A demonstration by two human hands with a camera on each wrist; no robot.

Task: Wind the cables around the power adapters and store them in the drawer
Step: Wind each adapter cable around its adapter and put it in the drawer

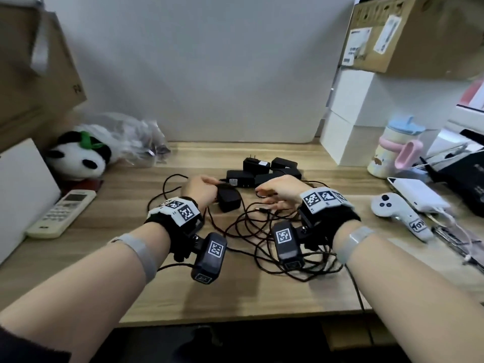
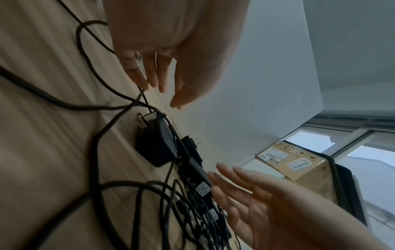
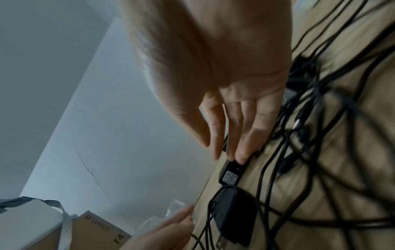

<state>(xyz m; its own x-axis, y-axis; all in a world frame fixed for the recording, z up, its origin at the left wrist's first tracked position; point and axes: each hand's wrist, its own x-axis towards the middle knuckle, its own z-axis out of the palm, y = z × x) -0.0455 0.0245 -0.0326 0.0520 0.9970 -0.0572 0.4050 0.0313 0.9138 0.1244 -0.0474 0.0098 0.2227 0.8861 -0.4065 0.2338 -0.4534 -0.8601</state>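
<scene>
Several black power adapters (image 1: 264, 169) lie bunched at the back of the wooden desk (image 1: 235, 292), in front of them a loose tangle of black cables (image 1: 262, 231). One adapter (image 1: 229, 201) (image 2: 156, 148) (image 3: 233, 216) lies apart, just right of my left hand (image 1: 201, 188) (image 2: 166, 91). Its thin cable (image 2: 147, 103) runs up into that hand's loosely curled fingers. My right hand (image 1: 267, 197) (image 3: 224, 148) hovers over the tangle, fingers straight, with fingertips (image 3: 241, 155) touching a labelled adapter (image 3: 229, 175). No drawer is in view.
On the left sit a panda plush (image 1: 78, 158), a white remote (image 1: 62, 213) and a clear plastic bag (image 1: 131, 137). To the right are a lidded cup (image 1: 395, 150), a white controller (image 1: 395, 213), a white power bank (image 1: 416, 192) and stacked white boxes (image 1: 351, 121).
</scene>
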